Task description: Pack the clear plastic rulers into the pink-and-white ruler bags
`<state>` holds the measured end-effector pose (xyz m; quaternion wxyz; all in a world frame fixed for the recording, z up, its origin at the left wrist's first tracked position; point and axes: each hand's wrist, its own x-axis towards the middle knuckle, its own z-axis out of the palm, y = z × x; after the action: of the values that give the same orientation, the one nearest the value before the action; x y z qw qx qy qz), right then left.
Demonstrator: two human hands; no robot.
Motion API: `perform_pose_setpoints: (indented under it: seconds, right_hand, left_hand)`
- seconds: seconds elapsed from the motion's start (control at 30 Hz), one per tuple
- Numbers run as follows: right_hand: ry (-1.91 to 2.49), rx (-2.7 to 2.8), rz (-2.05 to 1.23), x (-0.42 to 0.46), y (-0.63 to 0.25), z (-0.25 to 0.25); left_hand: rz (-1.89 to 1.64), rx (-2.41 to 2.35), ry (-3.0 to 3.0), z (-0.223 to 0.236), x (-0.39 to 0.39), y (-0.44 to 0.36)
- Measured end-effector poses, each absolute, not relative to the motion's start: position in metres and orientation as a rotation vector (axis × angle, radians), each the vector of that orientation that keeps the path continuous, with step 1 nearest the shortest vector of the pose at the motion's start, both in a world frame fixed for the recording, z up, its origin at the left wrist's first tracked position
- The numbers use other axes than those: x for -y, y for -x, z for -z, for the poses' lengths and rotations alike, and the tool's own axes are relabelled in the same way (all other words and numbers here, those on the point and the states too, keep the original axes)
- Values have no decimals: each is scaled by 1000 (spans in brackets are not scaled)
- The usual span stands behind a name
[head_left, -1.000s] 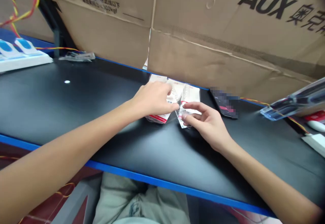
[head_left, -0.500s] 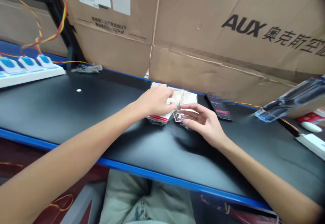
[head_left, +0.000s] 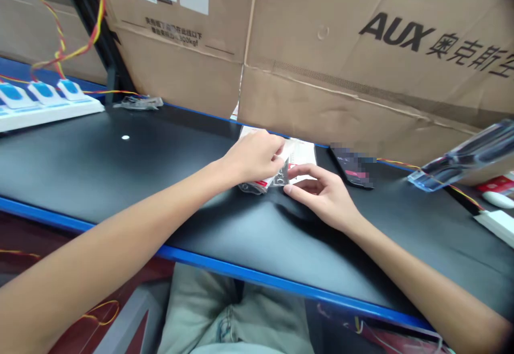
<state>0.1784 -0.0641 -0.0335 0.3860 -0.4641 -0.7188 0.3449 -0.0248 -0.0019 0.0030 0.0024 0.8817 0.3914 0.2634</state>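
Note:
My left hand (head_left: 257,156), its fingers curled and closed, holds the top of a small clear plastic bag (head_left: 280,176) with small metal pieces inside; its fingertips are partly hidden. At the bag's right edge, the thumb and index finger of my right hand (head_left: 321,193) are bent around it, and its other fingers curl behind. Beneath my left hand lies a white packet with a red stripe (head_left: 263,182) in clear wrapping, largely covered. Another white packet (head_left: 304,153) shows behind the fingers of my right hand.
A phone (head_left: 352,169) lies right of the packets. Farther right is a clear plastic bottle (head_left: 461,153) on its side. Left are a white power strip (head_left: 52,113) and a crumpled clear wrapper (head_left: 140,103). Large cardboard (head_left: 321,91) stands along the table's back edge.
The small bag has swung to hang flatter below my left fingers. My right fingers have drawn closer together at its edge. The view has shifted slightly.

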Motion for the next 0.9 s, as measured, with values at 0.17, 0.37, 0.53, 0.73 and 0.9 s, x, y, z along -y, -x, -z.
perform_pose_setpoints:
  seconds: [0.17, 0.37, 0.53, 0.73, 0.9]
  right_hand:
    - [1172, 1887, -819, 67, -176, 32]
    - [1102, 1868, -938, 69, -175, 31]
    - [1035, 1791, -959, 70, -174, 32]
    - [964, 1929, -648, 74, -173, 26]
    - [844, 2251, -431, 77, -170, 23]
  left_hand:
    - [-888, -1096, -2698, 0, 4, 21]
    - [-978, -1022, -2642, 1, 8, 17]
    - [-1098, -1009, -2530, -1, 9, 15]
    - [-1216, -1059, -2328, -4, 12, 12]
    - [-1220, -1121, -2239, -4, 11, 12]
